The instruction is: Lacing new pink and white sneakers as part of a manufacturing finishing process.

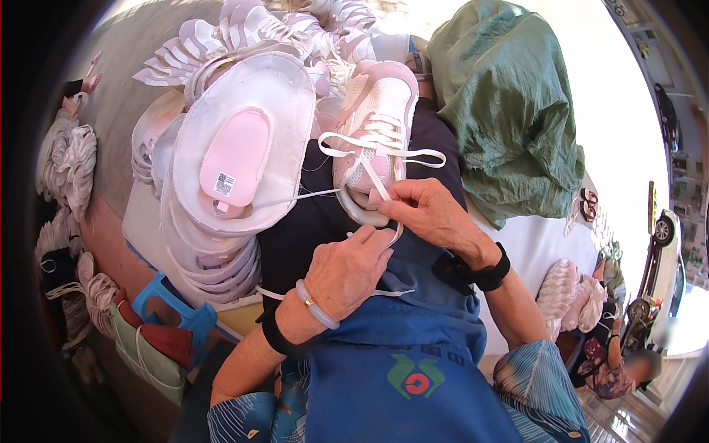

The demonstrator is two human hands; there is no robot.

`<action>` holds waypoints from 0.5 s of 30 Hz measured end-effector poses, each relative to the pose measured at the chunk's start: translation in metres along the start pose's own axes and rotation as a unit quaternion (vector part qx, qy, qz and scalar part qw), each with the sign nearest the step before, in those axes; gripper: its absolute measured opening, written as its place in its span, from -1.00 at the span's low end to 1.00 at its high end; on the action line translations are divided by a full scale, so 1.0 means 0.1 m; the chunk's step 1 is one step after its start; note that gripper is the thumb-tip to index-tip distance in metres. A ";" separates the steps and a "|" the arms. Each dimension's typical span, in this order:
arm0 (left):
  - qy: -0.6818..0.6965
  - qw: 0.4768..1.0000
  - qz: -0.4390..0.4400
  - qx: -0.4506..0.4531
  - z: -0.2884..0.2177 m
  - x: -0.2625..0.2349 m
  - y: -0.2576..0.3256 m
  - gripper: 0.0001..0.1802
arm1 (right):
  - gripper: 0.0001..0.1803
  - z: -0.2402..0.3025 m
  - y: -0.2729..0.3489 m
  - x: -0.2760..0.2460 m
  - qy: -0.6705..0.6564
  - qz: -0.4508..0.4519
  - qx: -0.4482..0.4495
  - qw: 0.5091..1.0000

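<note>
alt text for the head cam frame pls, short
Two hands, left hand and right hand, work at the heel of a pink and white shoe upper lying on the person's lap, white laces trailing loose. Beside it on the left sits a stack of white sole pieces with a pink insole on top; a green cloth lies to the right.

Hard sunlight washes out the pale ground (628,125) at the upper right, while the grey concrete floor (140,52) at the upper left lies in softer light. A crumpled green fabric sheet (509,111) is heaped over something at the right (what lies under it cannot be seen). A small blue plastic stool (181,310) stands at the lower left. Far right, a white parked car (665,244) and a dark one (667,111) line the edge.
</note>
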State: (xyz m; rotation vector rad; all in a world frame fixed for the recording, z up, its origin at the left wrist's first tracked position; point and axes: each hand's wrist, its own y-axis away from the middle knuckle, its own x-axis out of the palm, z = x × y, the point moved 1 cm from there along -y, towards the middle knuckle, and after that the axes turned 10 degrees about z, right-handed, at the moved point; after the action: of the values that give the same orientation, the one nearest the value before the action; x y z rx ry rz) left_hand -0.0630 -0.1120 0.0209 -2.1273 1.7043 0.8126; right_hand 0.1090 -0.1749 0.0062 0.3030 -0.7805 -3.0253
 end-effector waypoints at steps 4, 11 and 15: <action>0.018 0.998 -0.054 0.011 0.06 -0.02 0.02 -0.87 | -0.75 0.11 0.11 -0.12 -0.167 -0.018 0.034 0.985; 0.056 0.989 -0.098 -0.098 0.34 -0.49 -0.07 -0.80 | -0.72 -0.05 0.22 -0.26 -0.233 -0.083 -0.177 0.953; -0.033 0.987 -0.102 -0.118 0.40 -0.70 -0.08 -0.78 | -0.69 -0.01 0.33 -0.27 -0.333 -0.036 -0.159 0.929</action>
State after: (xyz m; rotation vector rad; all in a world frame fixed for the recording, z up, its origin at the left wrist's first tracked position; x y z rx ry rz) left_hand -0.0747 -0.0322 0.0296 -2.3515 1.3871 1.0549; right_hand 0.1345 -0.2029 0.0268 -0.7465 -0.2512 -3.2503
